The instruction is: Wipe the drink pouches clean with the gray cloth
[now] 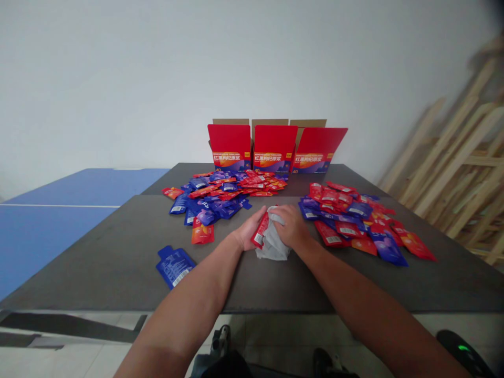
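Observation:
My left hand (248, 232) is closed around a red pouch (259, 234), held tilted low over the middle of the dark table. A crumpled white cloth (274, 245) is gripped in my right hand (292, 224) and pressed against the pouch's right side. My right fingers partly cover both the cloth and the pouch. Left of my forearm, a single blue pouch (174, 266) lies flat with its spout end pointing away and its barcode toward me. Just beyond my left hand, an orange-red pouch (203, 231) lies at the near edge of a pile.
Mixed red and blue pouches form a left pile (220, 195) and a right pile (348, 215). Three cartons, left (229, 144), middle (274, 144) and right (318, 147), stand with raised flaps at the back. A blue table (71, 226) is at left; wooden frames (468, 163) lean at right.

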Demonstrator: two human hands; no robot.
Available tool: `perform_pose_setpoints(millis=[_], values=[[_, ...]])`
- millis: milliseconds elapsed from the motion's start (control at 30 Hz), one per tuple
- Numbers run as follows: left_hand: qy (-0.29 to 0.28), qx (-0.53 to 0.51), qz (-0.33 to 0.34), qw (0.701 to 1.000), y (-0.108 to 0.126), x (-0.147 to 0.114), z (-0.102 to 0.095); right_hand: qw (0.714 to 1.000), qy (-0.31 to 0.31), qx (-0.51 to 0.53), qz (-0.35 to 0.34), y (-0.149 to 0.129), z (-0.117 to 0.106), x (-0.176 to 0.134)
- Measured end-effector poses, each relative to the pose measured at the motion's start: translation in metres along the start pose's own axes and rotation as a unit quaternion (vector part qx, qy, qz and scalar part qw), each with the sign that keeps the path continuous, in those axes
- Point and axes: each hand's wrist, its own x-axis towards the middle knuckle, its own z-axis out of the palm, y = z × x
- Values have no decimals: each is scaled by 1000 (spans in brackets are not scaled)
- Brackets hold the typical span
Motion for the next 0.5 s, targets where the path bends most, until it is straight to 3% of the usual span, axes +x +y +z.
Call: perform_pose_setpoints(millis=[333, 400, 500], values=[[5, -9, 0, 1000, 5, -1, 0, 990, 81, -46, 101, 24, -7, 3], [16, -39, 14, 999, 9, 0, -3, 994, 86, -40, 59, 19, -9, 3], [39, -69, 41, 996, 11, 2, -7, 996, 18, 2, -86, 0, -8, 0]])
